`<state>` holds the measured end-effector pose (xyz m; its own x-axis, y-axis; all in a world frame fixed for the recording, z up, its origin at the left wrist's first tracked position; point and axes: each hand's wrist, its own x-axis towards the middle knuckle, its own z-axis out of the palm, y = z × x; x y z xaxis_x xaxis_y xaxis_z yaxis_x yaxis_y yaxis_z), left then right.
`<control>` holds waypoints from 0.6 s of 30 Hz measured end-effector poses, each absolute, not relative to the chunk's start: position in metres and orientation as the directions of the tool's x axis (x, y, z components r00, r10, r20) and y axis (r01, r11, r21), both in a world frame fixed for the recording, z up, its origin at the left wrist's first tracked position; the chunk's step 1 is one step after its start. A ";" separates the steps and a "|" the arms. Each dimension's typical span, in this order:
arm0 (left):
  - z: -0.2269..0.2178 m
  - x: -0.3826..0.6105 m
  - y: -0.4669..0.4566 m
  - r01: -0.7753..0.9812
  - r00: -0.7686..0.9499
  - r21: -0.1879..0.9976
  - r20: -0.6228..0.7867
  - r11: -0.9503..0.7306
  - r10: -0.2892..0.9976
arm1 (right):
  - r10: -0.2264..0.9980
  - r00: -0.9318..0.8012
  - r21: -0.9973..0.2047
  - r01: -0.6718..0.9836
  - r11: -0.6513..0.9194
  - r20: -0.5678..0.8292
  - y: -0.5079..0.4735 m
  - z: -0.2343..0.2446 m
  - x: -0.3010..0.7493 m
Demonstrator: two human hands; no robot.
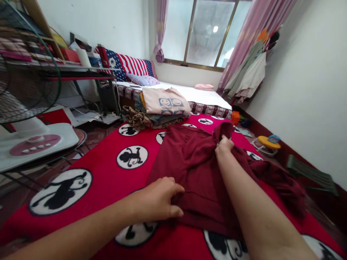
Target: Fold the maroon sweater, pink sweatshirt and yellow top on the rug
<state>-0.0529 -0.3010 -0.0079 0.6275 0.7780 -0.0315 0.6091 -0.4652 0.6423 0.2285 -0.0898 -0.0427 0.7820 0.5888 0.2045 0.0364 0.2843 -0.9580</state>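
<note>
A maroon sweatshirt (189,162) lies spread on the red blanket, with one long sleeve (282,180) stretching toward the right edge. My right hand (225,144) is closed on a bunched fold near the sweatshirt's far end, lifting it slightly. At its near left corner, by the hem, is my left hand (164,198). The thumb and fingers of that hand are apart, and its fingertips reach the cloth's edge. Beyond the sweatshirt sits a pile of folded clothes, topped by a pale pink shirt (165,101) with printed smiley squares.
The red blanket (103,191) has white ovals with black monkey figures. A fan (35,141) stands at left beside a cluttered desk (81,68). Behind is a second bed (184,92) under the window. On the right floor are a yellow stool (268,142) and a green slatted seat (311,173).
</note>
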 end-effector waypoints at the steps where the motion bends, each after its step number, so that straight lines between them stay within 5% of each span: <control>1: -0.011 -0.047 -0.300 0.599 0.668 0.635 -0.061 -0.488 0.741 | 0.557 0.812 -0.963 0.026 0.269 0.177 -0.098 -0.056 0.231; 5: -0.011 -0.030 -0.275 0.606 0.656 0.609 -0.019 -0.512 0.755 | 0.466 0.875 -0.971 0.015 0.238 0.128 -0.110 -0.087 0.236; 10: -0.036 -0.015 -0.219 0.757 0.370 0.389 0.407 -0.525 0.835 | 0.365 0.920 -0.962 0.040 0.271 0.141 -0.119 -0.084 0.246; 14: -0.070 -0.016 -0.192 0.852 0.342 0.292 0.316 -0.434 0.885 | 0.242 0.859 -0.880 0.383 0.281 0.452 -0.137 -0.065 0.238; 16: -0.078 -0.017 -0.190 0.868 0.363 0.254 0.265 -0.427 0.893 | 0.339 0.690 -0.768 0.558 0.314 0.639 -0.138 -0.056 0.222; 18: -0.080 -0.016 -0.192 0.869 0.379 0.227 0.263 -0.439 0.887 | 0.563 0.431 -0.679 0.640 0.360 0.705 -0.129 -0.051 0.200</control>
<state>-0.0164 -0.1916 -0.0802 0.3792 0.8872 0.2627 0.8694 -0.4388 0.2271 0.2003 -0.1294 -0.0510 0.4310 0.5628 0.7053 0.6400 0.3604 -0.6787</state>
